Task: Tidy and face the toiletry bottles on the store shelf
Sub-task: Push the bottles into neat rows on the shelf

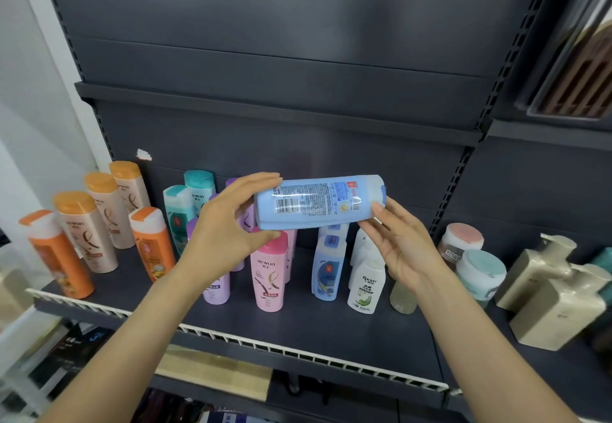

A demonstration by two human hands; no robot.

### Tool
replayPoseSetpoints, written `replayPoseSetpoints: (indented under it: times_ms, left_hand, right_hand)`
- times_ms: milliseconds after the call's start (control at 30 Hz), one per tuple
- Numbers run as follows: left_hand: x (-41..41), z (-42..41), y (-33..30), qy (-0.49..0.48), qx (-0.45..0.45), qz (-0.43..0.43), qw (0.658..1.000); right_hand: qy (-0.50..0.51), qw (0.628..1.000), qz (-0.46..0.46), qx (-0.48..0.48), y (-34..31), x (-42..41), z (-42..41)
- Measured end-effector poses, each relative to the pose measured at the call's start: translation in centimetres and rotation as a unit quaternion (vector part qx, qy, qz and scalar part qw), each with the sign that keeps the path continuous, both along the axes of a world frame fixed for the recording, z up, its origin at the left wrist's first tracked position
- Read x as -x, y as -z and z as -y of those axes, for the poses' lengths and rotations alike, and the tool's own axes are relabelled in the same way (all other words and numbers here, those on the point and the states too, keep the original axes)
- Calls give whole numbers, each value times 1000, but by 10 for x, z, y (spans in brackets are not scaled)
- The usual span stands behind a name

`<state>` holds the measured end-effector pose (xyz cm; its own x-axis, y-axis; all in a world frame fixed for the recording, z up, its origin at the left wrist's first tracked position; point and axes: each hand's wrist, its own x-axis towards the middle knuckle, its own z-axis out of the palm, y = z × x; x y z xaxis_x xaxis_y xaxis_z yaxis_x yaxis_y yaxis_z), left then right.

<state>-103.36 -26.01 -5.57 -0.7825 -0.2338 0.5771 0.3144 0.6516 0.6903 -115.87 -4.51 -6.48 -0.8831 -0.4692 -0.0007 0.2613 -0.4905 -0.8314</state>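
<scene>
A light blue bottle lies sideways in the air above the shelf, its back label with a barcode turned toward me. My left hand grips its base end between thumb and fingers. My right hand holds the cap end from below, thumb on the cap. On the dark shelf below stand a pink bottle, a purple bottle, a small blue bottle and a white bottle with a green leaf label.
Orange bottles, beige bottles with orange caps and teal bottles stand at the left. Round jars and beige pump boxes sit at the right. A white wire rail edges the shelf front. The upper shelf overhangs.
</scene>
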Motion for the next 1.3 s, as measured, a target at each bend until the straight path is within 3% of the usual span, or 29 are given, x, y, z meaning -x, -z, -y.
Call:
replayPoseSetpoints:
  times_ms: [133,300,467,533,767,833,933,1033,1100,1200,1300]
  left_hand:
    - [0,-8,0,26,-141,23,989]
    - [16,-8,6,9,-233,37,972]
    - [28,-7,12,54,-465,98,878]
    - [30,-7,14,57,-490,153,856]
    - [44,-8,23,58,-487,263,831]
    - [46,-8,24,55,-453,291,841]
    - [53,-9,29,26,-314,322,893]
    - [66,-2,40,-11,-212,298,931]
    - [74,6,47,-62,-73,271,958]
    - [78,13,57,-101,125,241,957]
    - [80,17,66,-103,264,263,922]
  right_hand:
    - [20,1000,20,-9,-3,3,-1]
    - [17,1000,16,-3,-5,5,5]
    - [8,1000,-27,-10,-4,7,5]
    - [17,999,-44,-15,-3,9,5]
    - [67,991,-97,-58,-6,15,8]
    - [87,986,-115,-85,-4,18,9]
    - [114,975,-144,-126,-2,24,10]
    - [122,960,-185,-169,3,27,13]
    - [128,941,-220,-222,11,29,16]
    - [127,876,-309,-347,29,34,20]
    - [95,835,-347,-416,50,37,26]
